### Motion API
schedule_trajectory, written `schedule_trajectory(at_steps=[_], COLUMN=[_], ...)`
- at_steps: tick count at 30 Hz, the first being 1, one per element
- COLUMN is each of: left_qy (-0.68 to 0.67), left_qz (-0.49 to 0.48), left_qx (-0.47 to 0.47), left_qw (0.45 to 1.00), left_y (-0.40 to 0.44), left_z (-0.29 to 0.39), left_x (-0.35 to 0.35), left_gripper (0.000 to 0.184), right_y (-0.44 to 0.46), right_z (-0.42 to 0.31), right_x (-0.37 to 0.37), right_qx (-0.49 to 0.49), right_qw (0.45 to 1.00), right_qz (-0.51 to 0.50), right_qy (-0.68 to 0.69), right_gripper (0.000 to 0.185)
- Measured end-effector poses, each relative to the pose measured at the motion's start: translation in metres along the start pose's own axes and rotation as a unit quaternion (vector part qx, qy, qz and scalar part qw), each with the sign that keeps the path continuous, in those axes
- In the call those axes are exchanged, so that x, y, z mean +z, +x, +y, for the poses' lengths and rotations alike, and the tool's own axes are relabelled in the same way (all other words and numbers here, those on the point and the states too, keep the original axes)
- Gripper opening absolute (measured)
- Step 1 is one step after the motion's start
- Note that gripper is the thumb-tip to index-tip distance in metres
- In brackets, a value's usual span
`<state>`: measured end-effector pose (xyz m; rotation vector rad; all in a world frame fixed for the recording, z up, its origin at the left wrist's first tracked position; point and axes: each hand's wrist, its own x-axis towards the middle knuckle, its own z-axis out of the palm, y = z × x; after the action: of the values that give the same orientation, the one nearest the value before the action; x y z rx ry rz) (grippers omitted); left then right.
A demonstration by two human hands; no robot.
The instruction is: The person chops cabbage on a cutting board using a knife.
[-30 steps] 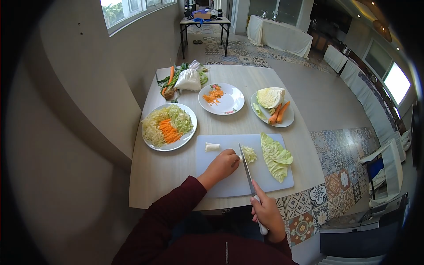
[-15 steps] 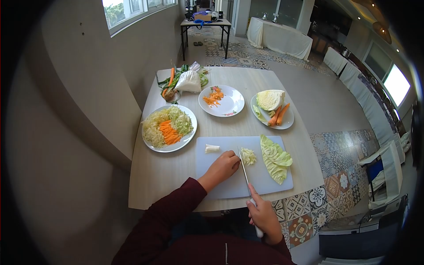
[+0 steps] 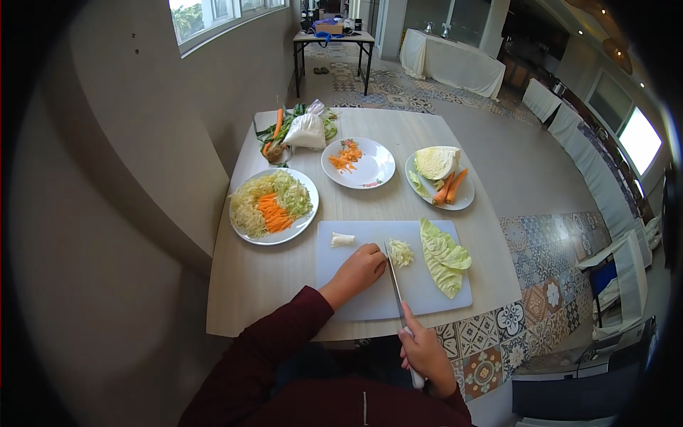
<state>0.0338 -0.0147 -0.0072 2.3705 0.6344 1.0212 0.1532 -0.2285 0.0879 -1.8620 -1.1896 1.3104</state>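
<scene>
Since the first frame, R hand (image 3: 427, 350) has drawn the knife (image 3: 395, 280) back a bit twd the body; L hand (image 3: 361, 269) about same spot. R fingers wrapped round the white handle (image 3: 416, 377), one laid fwd twd the blade. L fingers bent & pressed close together at the blade's L side, nr its tip; can't tell what they pinch, if anything, as the underside's hidden. Blade slants over the cutting board (image 3: 356, 299), tip end btwn L fingertips & a small pile of pale shreds (image 3: 400, 252). White stalk piece (image 3: 343, 240) lies on the board just beyond L hand; cabbage leaves (image 3: 445, 260) on its R side, past the shreds. Beyond the board, 3 plates: L plate (image 3: 310, 222) w/ pale green shreds (image 3: 247, 206) around orange strips (image 3: 274, 212); middle plate (image 3: 377, 164) w/ orange scraps (image 3: 345, 156); R plate (image 3: 462, 203) w/ cabbage chunk (image 3: 437, 162) & carrots (image 3: 449, 188) beside it. Far L on the table (image 3: 242, 285): tied clear bag (image 3: 306, 133) of white stuff, against mixed veg (image 3: 277, 135).
</scene>
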Motion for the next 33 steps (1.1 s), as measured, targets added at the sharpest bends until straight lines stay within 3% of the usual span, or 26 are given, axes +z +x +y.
schedule_trajectory(at_steps=[12,24,33], left_qy=[0.004,0.001,0.002], left_qz=[-0.009,-0.007,-0.024], left_qx=[-0.007,-0.016,-0.027], left_qw=[1.0,1.0,0.999], left_y=[0.0,-0.001,-0.001], left_z=[0.001,0.003,0.002], left_x=[-0.002,-0.003,-0.003], left_gripper=[0.006,0.008,0.01], right_y=[0.047,0.002,0.007], right_z=[-0.011,-0.002,0.001], right_x=[0.006,-0.004,-0.001], right_qx=[-0.019,-0.013,-0.012], right_qw=[1.0,0.996,0.999], right_qz=[0.021,0.003,0.022], right_qy=[-0.011,-0.084,-0.048], right_gripper=[0.063,0.062,0.061])
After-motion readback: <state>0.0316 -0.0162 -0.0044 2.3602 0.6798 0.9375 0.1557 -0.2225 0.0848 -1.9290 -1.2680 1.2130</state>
